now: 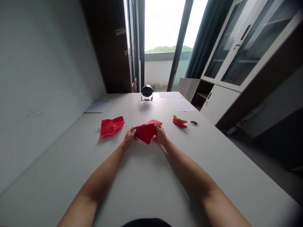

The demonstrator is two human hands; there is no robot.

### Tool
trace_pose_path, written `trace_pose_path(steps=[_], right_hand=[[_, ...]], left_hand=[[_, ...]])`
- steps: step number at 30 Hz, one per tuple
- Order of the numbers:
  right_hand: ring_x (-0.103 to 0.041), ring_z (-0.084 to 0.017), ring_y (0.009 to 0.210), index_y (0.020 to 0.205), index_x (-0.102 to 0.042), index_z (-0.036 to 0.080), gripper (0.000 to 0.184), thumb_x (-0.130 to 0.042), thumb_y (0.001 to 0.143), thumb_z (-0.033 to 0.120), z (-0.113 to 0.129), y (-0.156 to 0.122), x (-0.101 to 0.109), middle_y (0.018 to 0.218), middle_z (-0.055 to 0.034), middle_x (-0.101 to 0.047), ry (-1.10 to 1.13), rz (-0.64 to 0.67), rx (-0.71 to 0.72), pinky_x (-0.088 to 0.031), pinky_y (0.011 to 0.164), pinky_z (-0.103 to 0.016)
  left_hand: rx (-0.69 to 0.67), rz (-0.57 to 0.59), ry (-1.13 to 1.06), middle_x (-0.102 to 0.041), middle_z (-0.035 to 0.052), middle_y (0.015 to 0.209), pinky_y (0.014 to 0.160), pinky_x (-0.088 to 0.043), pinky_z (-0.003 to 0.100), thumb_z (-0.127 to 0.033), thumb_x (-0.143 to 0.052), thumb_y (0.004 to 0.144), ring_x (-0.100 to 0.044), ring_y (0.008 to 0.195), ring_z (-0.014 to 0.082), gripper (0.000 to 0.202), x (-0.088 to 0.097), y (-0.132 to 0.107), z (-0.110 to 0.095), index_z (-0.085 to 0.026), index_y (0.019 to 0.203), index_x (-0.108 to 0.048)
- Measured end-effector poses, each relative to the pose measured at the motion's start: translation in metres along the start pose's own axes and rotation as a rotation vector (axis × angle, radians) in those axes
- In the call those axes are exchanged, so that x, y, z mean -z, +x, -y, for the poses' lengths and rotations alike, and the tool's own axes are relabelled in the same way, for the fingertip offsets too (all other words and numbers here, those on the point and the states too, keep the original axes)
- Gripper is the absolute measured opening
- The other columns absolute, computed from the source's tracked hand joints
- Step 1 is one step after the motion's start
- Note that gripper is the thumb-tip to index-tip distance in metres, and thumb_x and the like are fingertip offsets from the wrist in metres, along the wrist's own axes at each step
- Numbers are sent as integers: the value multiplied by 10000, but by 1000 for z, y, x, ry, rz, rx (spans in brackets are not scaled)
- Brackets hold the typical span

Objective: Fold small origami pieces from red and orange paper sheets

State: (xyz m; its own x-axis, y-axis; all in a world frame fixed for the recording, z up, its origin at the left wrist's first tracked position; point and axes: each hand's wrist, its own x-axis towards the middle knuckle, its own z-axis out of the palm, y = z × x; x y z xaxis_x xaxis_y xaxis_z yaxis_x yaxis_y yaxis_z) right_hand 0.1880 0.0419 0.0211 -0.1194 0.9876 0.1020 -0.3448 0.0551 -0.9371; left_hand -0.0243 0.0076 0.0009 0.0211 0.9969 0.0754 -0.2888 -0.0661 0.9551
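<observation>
A creased red paper sheet (147,131) lies folded on the white table (146,176) in front of me. My left hand (130,136) pinches its left edge with fingers closed. My right hand (160,133) grips its right edge, fingers curled over the paper. Both forearms reach out across the table. A second crumpled red paper sheet (111,126) rests flat to the left, untouched.
A small folded red and orange paper piece (179,122) sits to the right, beside a round cable hole (194,123). A small desk fan (147,92) and white sheets (175,100) lie at the far end. A wall runs along the left; cabinets stand right.
</observation>
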Motion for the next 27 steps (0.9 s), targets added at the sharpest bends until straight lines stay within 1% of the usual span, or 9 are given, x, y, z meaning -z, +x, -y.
trace_pose_path(steps=[2,5,8,11,15,18,20,23,27], right_hand=[[-648,-222,791,924,-653,209,422,-708,729,579,1,-2,0,845,-35,-703,23,12,-15,-527,689,-331],[-640,-219,765,878,-653,211,379,-724,724,549,2,-2,0,795,-24,-695,16,-3,-20,-523,678,-328],[-636,-211,740,862,-663,211,342,-714,743,528,2,-3,-1,779,-20,-695,-36,-6,10,-517,652,-318],[-645,-213,746,900,-679,217,325,-711,754,506,2,-4,-3,810,-23,-708,-59,3,35,-522,643,-318],[-644,-210,717,832,-675,210,311,-716,748,506,1,-5,-4,775,-25,-705,-75,-10,34,-519,621,-314],[-638,-205,706,823,-676,209,313,-725,741,507,2,-5,-4,761,-25,-698,-85,-19,38,-515,614,-309],[-635,-204,704,822,-678,205,316,-727,741,506,3,-6,-5,761,-26,-696,-82,-16,44,-514,619,-310],[-630,-198,707,835,-685,200,315,-720,750,501,6,-8,-7,775,-29,-697,-61,-8,57,-515,638,-312],[-628,-198,728,869,-695,197,316,-711,764,495,8,-9,-7,792,-34,-698,-54,3,68,-517,661,-312]], left_hand=[[8,2,30,-578,-7,726,526,-425,211,-401,-622,824,-554,575,97,244,-2,-2,-2,-170,860,-552],[-15,-31,66,-640,34,819,627,-501,266,-409,-627,824,-623,672,133,270,-4,-5,-6,-170,925,-554],[-57,-86,95,-656,45,848,715,-528,309,-415,-658,809,-637,719,145,285,-4,-6,-8,-167,907,-558],[-85,-147,94,-651,37,836,735,-527,316,-438,-676,800,-636,729,149,303,-2,-5,-10,-169,882,-563],[-78,-208,71,-643,39,796,721,-511,297,-501,-681,793,-630,723,154,352,0,-5,-13,-168,837,-576],[-70,-153,67,-661,77,811,724,-503,300,-590,-596,831,-637,747,177,431,-1,-7,-15,-158,820,-605],[-65,-105,102,-663,79,788,710,-494,293,-601,-591,829,-627,731,177,443,-3,-7,-15,-160,805,-614],[-54,-50,172,-648,41,738,679,-474,271,-508,-705,767,-596,684,154,354,-4,-7,-12,-168,803,-614],[-49,6,114,-669,41,816,726,-474,287,-372,-749,733,-612,708,144,323,-4,-4,-10,-163,941,-618]])
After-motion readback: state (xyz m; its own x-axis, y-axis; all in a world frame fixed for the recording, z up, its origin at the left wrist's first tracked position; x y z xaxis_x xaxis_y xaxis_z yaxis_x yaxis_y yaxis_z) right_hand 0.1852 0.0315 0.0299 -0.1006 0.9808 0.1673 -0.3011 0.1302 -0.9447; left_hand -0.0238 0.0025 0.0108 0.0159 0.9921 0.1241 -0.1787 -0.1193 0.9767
